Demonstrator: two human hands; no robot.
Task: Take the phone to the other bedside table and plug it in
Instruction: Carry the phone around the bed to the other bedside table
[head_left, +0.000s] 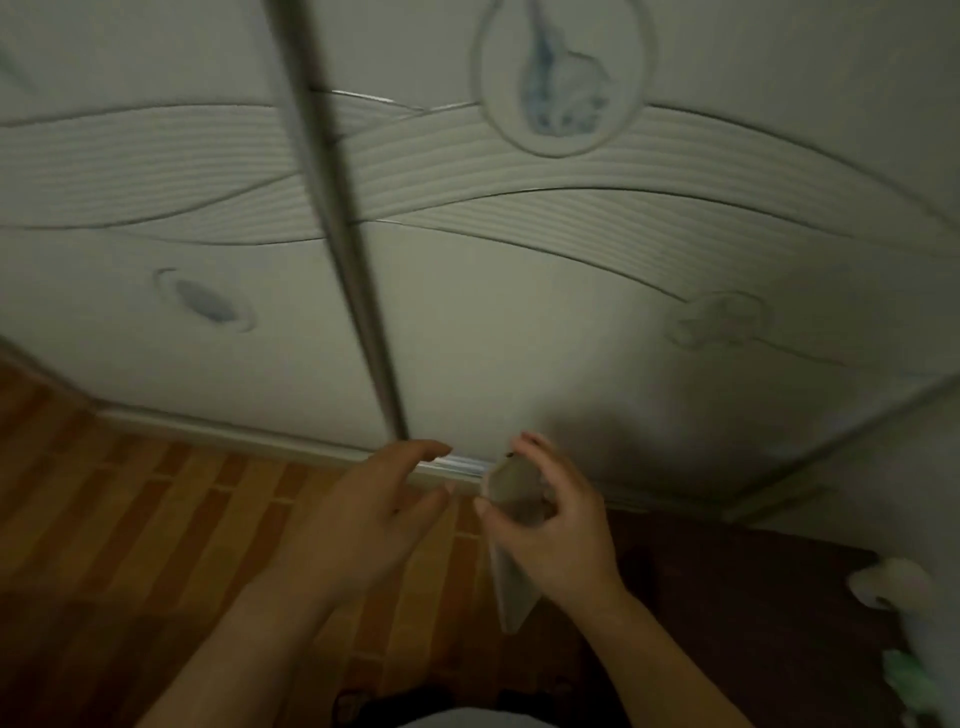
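My right hand is closed around a pale, light-coloured phone, held edge-on and nearly upright in front of me. Its top end shows between my fingers and its lower end sticks out below my palm. My left hand hovers just left of the phone with fingers spread and curled, holding nothing and a small gap away from it. No bedside table or charging cable shows in this blurred view.
A white wardrobe with sliding doors, carved wavy lines and oval ornaments fills the upper view, a dark vertical door edge running down its middle. Wooden plank floor lies below. A dark surface with pale objects sits lower right.
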